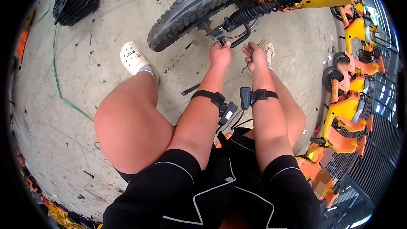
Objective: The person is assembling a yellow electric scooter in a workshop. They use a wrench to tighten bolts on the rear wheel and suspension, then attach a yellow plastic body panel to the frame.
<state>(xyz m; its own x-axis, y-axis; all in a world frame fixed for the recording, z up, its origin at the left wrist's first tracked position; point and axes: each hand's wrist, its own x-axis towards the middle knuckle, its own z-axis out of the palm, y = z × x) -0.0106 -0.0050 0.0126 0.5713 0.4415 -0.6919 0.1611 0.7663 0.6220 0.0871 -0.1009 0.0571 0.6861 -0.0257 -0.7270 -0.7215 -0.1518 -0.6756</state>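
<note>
I sit low over the concrete floor point(85, 80) with both arms stretched forward to the rear wheel point(190, 8) of an orange scooter. My left hand point(220, 54) is closed around a small tool point(221, 41) whose tip sits at the axle bolt point(207, 27), just below the tyre and beside the black curved footrest bar point(241, 38). My right hand point(254, 56) is just to the right of it, curled into a fist on something small and thin that I cannot make out; the two hands are near each other but not touching. The black spring shock point(263, 6) runs up and to the right above my knuckles. I judge that I am working the fastener at the hub. The next move calls for keeping the tool square on the bolt and steadying with my right hand while the left turns.
</note>
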